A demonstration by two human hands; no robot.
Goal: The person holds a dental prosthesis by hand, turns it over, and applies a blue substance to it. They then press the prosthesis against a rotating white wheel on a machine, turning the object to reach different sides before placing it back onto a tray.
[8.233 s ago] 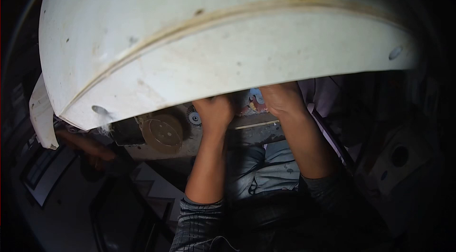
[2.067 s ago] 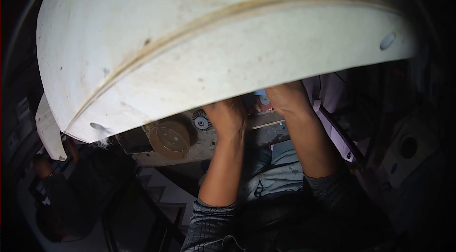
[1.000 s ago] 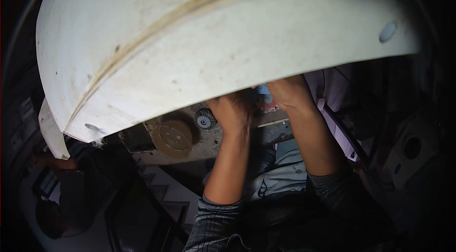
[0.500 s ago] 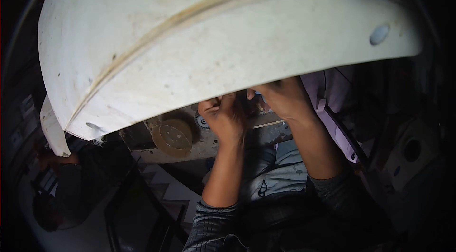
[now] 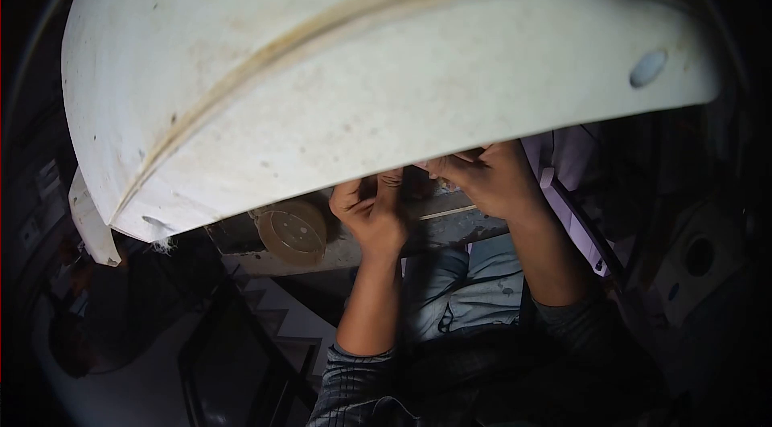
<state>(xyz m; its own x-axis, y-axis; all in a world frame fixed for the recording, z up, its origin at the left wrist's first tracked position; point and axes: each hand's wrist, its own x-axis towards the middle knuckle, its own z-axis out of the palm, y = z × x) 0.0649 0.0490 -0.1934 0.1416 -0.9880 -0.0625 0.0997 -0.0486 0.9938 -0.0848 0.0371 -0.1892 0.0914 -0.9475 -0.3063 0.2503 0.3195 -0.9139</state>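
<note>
A large white curved cover (image 5: pixel 386 89) fills the upper view and hides the fingertips of both hands. Just under its lower edge, my left hand (image 5: pixel 372 214) has its fingers curled together over the grey work surface (image 5: pixel 346 254); what they hold is out of sight. My right hand (image 5: pixel 494 186) faces it from the right, thumb and fingers pressed together at the cover's edge, on something too hidden to name. Small dim items lie between the hands, partly covered. A thin pale strip (image 5: pixel 446 212) lies on the surface below that gap.
A round tan container (image 5: pixel 293 232) sits on the surface left of my left hand. Another person (image 5: pixel 72 342) is in the shadows at the lower left. A dark frame (image 5: pixel 241 355) stands nearby. At the right is a pale object with a dark round opening (image 5: pixel 700 255).
My left hand has shifted slightly left and now covers the toothed metal wheel. My right hand has moved a little lower, and its bent fingers show more. The cover's right side sits slightly lower.
</note>
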